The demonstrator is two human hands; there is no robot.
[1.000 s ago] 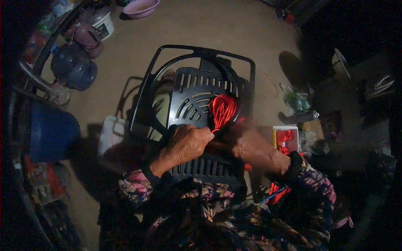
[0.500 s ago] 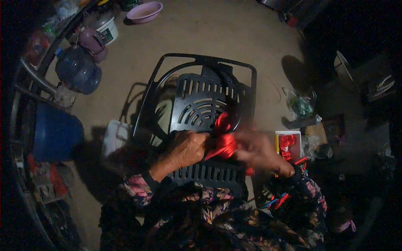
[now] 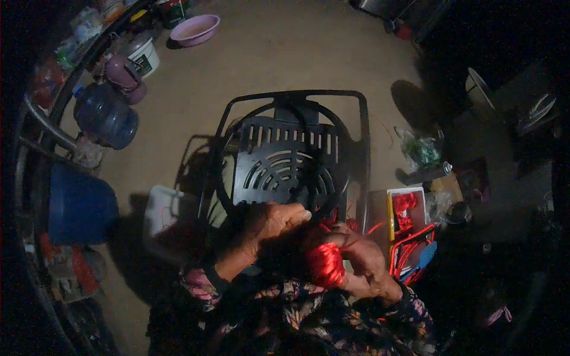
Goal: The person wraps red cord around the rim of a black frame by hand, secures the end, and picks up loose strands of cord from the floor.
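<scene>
1. Right hand: fingers curled round red cord bundle, partly closed.
2. Bundle: close to the person's front, at the near end of the black slotted panel.
3. Left hand: just beside, fingers bent inward; can't tell if gripping anything.
4. White box to the right, red material inside.
</scene>
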